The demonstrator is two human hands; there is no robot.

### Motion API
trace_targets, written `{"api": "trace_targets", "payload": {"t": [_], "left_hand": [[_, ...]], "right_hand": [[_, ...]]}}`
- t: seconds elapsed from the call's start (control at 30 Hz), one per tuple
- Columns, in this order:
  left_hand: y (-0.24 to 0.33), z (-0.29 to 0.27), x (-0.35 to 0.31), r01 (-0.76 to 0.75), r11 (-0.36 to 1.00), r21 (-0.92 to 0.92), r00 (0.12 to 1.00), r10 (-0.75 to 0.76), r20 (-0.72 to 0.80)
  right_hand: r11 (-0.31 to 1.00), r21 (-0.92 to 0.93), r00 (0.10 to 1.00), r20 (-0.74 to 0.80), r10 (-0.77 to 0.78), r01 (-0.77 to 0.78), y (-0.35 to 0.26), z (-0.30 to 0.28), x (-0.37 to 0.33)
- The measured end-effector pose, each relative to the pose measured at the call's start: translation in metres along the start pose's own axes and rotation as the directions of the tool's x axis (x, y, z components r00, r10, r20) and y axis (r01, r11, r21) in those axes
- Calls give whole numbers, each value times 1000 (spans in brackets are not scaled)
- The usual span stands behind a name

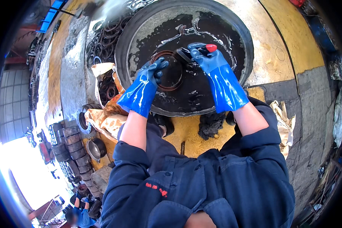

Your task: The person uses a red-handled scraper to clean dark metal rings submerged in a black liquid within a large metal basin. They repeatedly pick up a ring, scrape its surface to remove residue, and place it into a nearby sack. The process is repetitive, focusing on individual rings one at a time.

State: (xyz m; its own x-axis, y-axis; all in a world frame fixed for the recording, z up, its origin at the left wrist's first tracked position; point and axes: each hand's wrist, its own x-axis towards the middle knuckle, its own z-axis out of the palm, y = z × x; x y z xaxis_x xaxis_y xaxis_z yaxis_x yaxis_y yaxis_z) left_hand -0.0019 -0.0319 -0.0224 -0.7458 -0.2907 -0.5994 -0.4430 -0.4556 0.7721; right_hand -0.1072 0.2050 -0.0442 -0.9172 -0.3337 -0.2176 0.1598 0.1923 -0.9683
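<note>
Both my hands wear blue rubber gloves and are over a large round basin (248,45) of dark liquid. My left hand (151,74) is closed on the left edge of a reddish-brown ring (171,88), which is tilted just above or partly in the liquid; I cannot tell which. My right hand (206,59) grips a red-ended tool (211,48). Its dark head, blurred, reaches toward the ring's upper right edge; the tool's exact kind does not show. Further up in the basin, several metallic rings (195,24) break the surface.
Many dark rings (106,36) lie heaped left of the basin. An open sack (108,119) holding more rings stands near my left forearm. Further left are stacked dark cylindrical parts (74,146) and a metal pot (95,149). Another person (83,216) crouches at the lower left.
</note>
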Motion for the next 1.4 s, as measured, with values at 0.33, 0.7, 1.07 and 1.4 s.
{"api": "trace_targets", "payload": {"t": [0.33,0.7,1.07,1.4], "left_hand": [[3,3,4,-137,991,-3,990,137,40],[6,3,11,-156,987,-40,983,159,87],[2,38,-20,-441,882,169,814,313,490],[-17,46,-19,-602,-87,794,687,450,570]], "right_hand": [[986,14,986,-13,168,-167,11,11,9],[954,39,950,110,291,-297,31,19,-5],[998,52,989,-139,48,-41,-41,-50,-37],[987,-136,988,-120,-99,83,-12,-16,-69]]}}
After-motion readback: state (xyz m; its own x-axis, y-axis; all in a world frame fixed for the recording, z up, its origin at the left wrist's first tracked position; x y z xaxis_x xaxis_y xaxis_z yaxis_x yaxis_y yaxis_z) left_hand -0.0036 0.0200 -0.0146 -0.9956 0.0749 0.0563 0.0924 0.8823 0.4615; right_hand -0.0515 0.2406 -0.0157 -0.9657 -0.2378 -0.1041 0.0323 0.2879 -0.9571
